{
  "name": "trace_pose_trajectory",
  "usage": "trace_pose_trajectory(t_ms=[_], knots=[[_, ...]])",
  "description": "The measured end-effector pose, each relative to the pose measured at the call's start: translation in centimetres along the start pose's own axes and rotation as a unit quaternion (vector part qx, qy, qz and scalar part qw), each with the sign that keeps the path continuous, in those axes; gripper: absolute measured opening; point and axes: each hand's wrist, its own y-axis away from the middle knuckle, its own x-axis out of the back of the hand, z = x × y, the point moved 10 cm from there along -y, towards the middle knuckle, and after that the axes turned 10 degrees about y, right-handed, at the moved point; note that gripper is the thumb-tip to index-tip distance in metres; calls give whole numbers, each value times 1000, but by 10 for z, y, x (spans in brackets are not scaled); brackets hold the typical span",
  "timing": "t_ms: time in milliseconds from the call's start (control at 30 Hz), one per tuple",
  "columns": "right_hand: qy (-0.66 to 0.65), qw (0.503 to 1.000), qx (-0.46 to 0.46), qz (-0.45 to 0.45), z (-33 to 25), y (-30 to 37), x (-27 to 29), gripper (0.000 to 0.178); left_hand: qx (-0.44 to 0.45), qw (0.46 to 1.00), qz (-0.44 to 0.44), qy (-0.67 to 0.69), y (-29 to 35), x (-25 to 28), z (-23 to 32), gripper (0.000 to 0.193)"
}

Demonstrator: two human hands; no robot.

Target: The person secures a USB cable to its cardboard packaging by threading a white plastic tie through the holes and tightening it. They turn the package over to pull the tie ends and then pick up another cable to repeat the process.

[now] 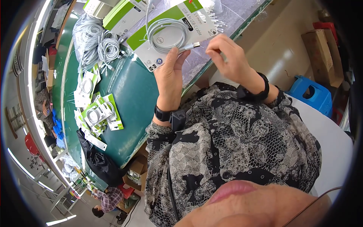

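Note:
Over the table's near edge, my left hand (pixel 170 77) pinches a coiled light-grey USB cable (pixel 184 30) against a white and green backing card (pixel 204 28). The thumb lies over the coil, beside the metal plug (pixel 196 45) that sticks out to the right. My right hand (pixel 230 60) hovers just right of that plug, apart from it. Its fingers are curled in a pinch, and whether something thin is between them I cannot make out. Behind the card lies a bunch of white ties (pixel 214 22).
Coiled loose cables (pixel 109 47) lie left of the card, near a stack of green and white cards (pixel 123 17). Carded cables (pixel 99 113) pile up on the green table (pixel 130 98). A black bag (pixel 98 159), a blue stool (pixel 312 94), a cardboard box (pixel 317 56) and another person (pixel 109 197) are around.

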Motion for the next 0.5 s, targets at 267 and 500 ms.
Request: trace_pose_trajectory(t_ms=[267, 500], knots=[[-205, 974, -72, -56, 49, -15, -65, 13, 28, 1000, -11, -1, 7, -6, -12, 38], [-50, 989, -68, -121, 39, -25, -69, 20, -74, 991, -22, -110, 4, 3, 7, 27]])
